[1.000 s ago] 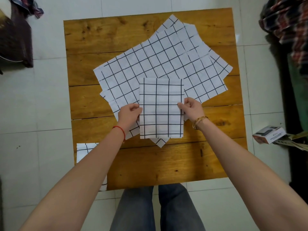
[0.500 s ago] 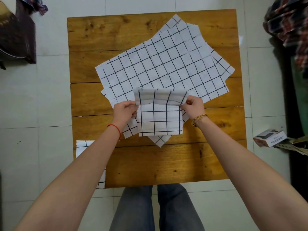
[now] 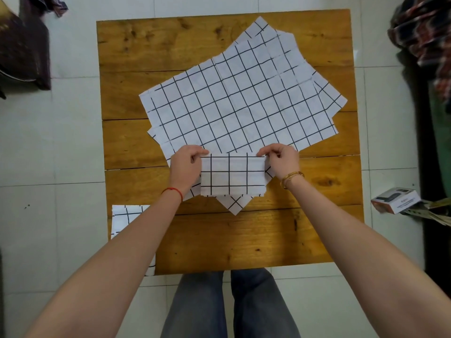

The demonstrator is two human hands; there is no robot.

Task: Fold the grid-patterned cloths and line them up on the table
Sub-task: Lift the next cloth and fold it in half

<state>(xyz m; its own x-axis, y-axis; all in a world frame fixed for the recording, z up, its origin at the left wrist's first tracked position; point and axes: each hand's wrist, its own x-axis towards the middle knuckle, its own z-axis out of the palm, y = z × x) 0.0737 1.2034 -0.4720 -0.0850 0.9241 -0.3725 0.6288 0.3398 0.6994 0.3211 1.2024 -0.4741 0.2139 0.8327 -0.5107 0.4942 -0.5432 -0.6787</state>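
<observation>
A small folded white cloth with black grid lines (image 3: 231,176) lies at the middle of the wooden table (image 3: 244,240). My left hand (image 3: 186,167) pinches its upper left corner and my right hand (image 3: 281,161) pinches its upper right corner. Beneath and beyond it spreads a pile of unfolded grid cloths (image 3: 244,101), lying askew. Another folded grid cloth (image 3: 124,220) rests at the table's near left corner, partly hidden by my left forearm.
A small box (image 3: 395,200) and papers lie on the tiled floor to the right. Patterned fabric hangs at the far right (image 3: 424,40), and a dark bag sits at the upper left (image 3: 22,52). My legs show below the table's near edge.
The folded cloth's far half has been brought down over its near half, so it is now about half as long. Both hands moved with the fold and hold the new top corners.
</observation>
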